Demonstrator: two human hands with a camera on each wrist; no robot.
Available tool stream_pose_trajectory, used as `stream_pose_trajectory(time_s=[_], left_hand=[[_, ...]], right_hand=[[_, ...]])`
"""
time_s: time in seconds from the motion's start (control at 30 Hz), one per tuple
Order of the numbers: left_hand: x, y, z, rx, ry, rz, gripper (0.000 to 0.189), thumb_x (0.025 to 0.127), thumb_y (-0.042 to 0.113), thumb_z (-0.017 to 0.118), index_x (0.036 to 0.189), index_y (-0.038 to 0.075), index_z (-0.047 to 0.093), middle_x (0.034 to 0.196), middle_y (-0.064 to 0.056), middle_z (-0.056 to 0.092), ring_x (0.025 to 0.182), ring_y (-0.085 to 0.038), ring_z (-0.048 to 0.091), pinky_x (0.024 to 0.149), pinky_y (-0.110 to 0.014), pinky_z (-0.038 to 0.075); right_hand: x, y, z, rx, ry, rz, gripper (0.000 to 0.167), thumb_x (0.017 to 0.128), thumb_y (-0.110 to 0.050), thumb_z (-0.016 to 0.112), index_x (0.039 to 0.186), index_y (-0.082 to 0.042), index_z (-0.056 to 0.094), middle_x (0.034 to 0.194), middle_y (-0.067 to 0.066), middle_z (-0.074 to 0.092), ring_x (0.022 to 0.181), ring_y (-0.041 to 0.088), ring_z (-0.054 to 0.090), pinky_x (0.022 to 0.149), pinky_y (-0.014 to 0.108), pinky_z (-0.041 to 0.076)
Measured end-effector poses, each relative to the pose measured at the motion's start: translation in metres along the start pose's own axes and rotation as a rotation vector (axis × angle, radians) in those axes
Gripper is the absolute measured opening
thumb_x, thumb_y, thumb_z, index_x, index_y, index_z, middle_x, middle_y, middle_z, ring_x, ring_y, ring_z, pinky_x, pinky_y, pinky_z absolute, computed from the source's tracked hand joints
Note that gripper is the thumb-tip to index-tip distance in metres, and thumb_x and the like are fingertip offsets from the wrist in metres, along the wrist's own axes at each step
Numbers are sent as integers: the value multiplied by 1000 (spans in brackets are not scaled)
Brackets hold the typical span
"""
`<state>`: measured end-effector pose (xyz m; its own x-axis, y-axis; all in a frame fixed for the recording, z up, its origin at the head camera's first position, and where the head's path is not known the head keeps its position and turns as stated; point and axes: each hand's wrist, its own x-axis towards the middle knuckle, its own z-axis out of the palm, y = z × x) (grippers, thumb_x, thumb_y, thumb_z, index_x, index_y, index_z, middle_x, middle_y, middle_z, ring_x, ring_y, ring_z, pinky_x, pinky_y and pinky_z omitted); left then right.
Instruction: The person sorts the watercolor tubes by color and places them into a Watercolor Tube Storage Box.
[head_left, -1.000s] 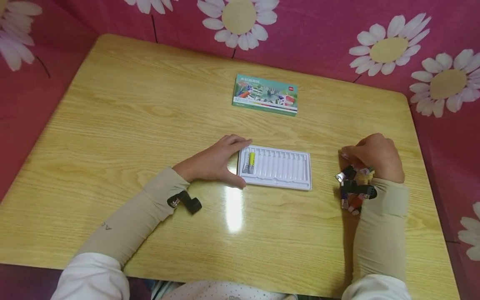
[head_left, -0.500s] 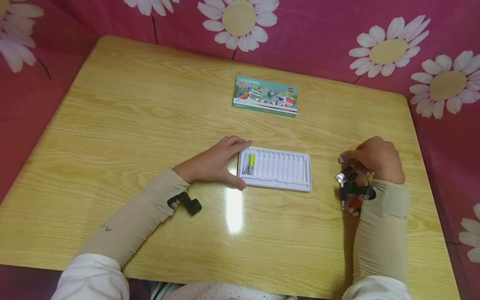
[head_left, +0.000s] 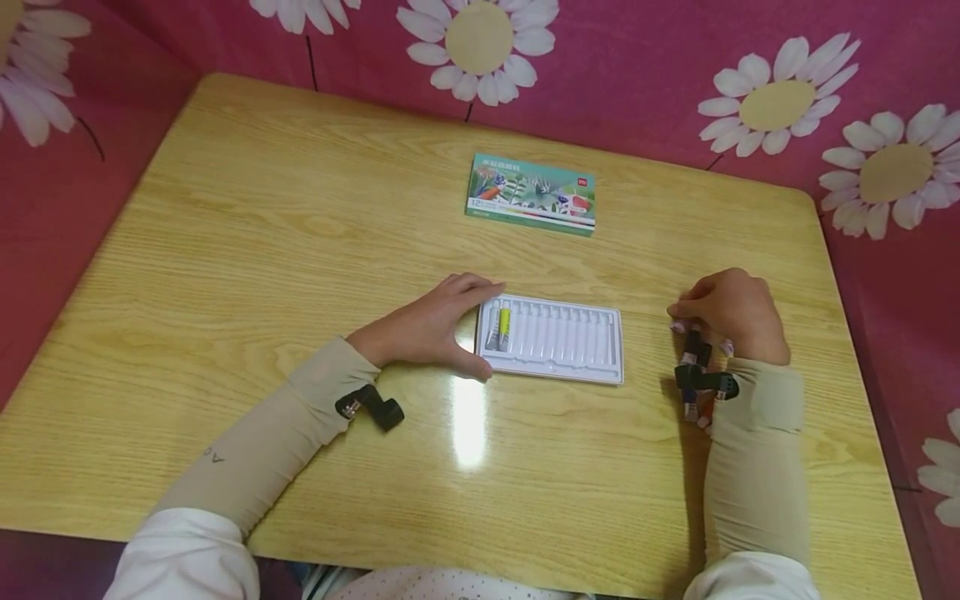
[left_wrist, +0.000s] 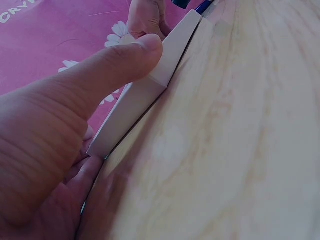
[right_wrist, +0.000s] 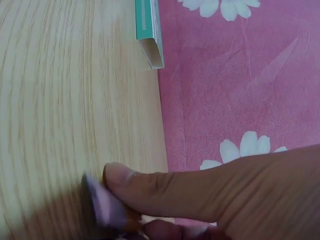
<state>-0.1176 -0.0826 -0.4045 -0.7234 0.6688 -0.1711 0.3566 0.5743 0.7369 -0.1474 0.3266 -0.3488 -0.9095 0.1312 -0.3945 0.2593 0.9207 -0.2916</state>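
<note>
**Right hand (head_left: pixel 738 312) pinching a tube (right_wrist: pixel 102 204), left hand (head_left: pixel 435 323) gripping the white tray (head_left: pixel 551 372)**

I see the right hand's thumb and finger closed on the tube; it blurs in my wrist feed, so its label escapes me. Loose tubes (head_left: pixel 691 408) lie beneath and on the near side of that hand. The left hand spans the tray's nearest end, thumb at the near side, fingers at the far side. In the slots right beside it sit a grey tube (head_left: pixel 492 328) and a yellow tube (head_left: pixel 504 325).

Beyond and between both hands, the green box (head_left: pixel 531 193) shows "12" under Chinese characters; its red logo is too small for me. I make out an "A" on the left arm's beige sleeve (head_left: pixel 258 433), and "CRY" on the pink backdrop (left_wrist: pixel 50 35).

For moving, I have bare wood between tray and right hand, and a broad run of tabletop (head_left: pixel 225 250) left of the left hand. The table's right edge is near the right hand; its far edge lies past the box.
</note>
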Motion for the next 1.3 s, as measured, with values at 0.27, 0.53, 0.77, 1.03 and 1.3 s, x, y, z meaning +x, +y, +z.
stream_pose_trajectory(time_s=[0.27,0.53,0.77,1.03,1.3], left_hand=[[-1,2,-1,3,3,15,117,73,58,88,165,20,27,167,-3,32,154,-23,29,127,-46,34],[-1,1,-1,3,9,14,117,73,58,89,165,20,27,167,-4,32,154,-24,29,127,-46,33],[-1,1,-1,-1,13,17,117,72,58,89,165,21,28,167,-4,31,155,-24,28,127,-45,33],[0,1,-1,14,17,28,117,72,58,88,165,19,28,167,-5,32,154,-24,30,127,-45,33],[0,1,0,6,18,28,116,73,58,89,165,19,29,166,-5,33,154,-24,29,127,-45,33]], right_hand=[[4,-2,0,-8,0,-47,33,93,-26,77,115,-2,71,112,24,71,83,28,63,61,29,47],[4,-4,0,13,47,-25,51,87,-27,79,126,1,61,123,29,68,92,33,66,63,30,49],[5,-8,2,8,101,-66,40,94,-26,71,122,3,66,116,28,69,94,35,63,67,30,47],[5,-14,6,58,163,-115,38,95,-31,68,118,-1,67,108,23,69,86,31,61,64,29,46],[5,-25,12,20,194,-174,33,97,-28,62,113,0,62,103,21,64,89,30,57,66,32,43]])
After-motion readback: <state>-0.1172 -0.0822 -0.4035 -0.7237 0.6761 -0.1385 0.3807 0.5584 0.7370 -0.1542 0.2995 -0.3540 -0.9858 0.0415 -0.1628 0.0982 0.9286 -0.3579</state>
